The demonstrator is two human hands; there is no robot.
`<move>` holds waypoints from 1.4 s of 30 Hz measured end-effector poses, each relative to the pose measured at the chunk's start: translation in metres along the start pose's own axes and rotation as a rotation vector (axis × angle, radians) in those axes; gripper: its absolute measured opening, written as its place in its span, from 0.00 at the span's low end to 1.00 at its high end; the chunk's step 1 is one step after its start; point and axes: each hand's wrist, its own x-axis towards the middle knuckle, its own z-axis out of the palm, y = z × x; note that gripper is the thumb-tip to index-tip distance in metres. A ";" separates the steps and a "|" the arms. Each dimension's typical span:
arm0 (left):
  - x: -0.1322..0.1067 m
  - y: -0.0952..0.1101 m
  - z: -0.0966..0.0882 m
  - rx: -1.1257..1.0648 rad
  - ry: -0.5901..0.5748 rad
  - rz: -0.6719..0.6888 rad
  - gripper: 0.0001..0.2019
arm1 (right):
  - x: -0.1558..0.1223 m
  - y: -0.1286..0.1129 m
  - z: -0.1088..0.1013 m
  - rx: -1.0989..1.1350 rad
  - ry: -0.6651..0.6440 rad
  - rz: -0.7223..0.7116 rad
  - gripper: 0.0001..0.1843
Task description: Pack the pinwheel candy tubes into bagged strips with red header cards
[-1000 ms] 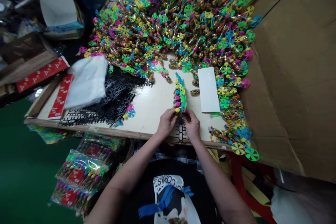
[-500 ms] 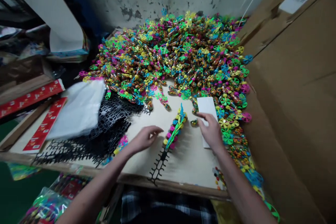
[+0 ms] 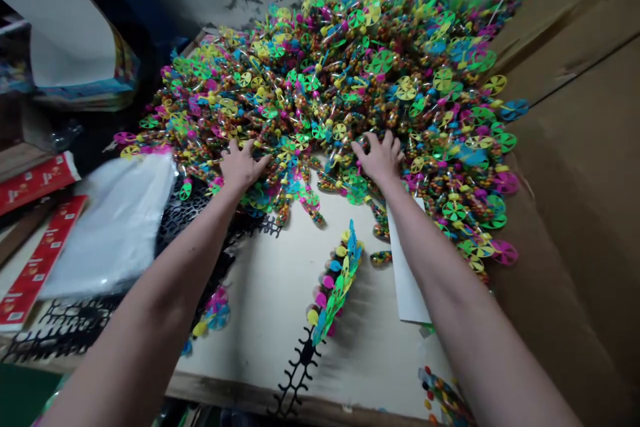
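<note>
A big heap of candy-filled clear tubes with coloured fan tops [image 3: 320, 93] covers the back of the table. My left hand [image 3: 241, 167] rests at the heap's front left with fingers spread. On the right side of the heap, my right hand [image 3: 380, 159] also has its fingers apart; some fingertips are partly lost among the tubes. Neither hand visibly grips a tube. Between my forearms, a black plastic strip with hooked edges [image 3: 299, 373] lies on the table, holding a row of fan-topped tubes [image 3: 336, 283] along its far part.
A white card [image 3: 407, 280] lies under my right forearm. To the left are clear plastic bags [image 3: 113, 227], more black strips [image 3: 65, 327] and red printed cards [image 3: 43, 253]. Cardboard [image 3: 575, 200] borders the right side. Loose candies [image 3: 428, 387] lie near the front edge.
Both hands have moved forward from beside the filled strip and the white card to the heap, and their fingers have spread. The view has shifted closer.
</note>
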 end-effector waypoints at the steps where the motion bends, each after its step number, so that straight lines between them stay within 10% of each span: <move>1: -0.003 0.004 0.005 -0.003 0.011 0.024 0.31 | -0.004 -0.004 0.004 0.002 -0.015 -0.047 0.31; 14: -0.085 0.035 0.013 0.077 -0.122 0.247 0.21 | -0.077 -0.003 -0.013 0.137 -0.252 -0.557 0.22; 23: -0.140 0.003 -0.001 -0.056 -0.196 0.487 0.11 | -0.115 0.024 -0.041 0.127 -0.100 -0.422 0.14; 32: -0.176 -0.010 -0.023 -0.948 -0.071 0.042 0.11 | -0.150 -0.013 -0.108 0.332 -0.068 -0.440 0.16; 42: -0.224 0.014 -0.067 -1.367 -0.670 -0.121 0.13 | -0.201 -0.081 -0.120 0.194 -0.184 -0.808 0.18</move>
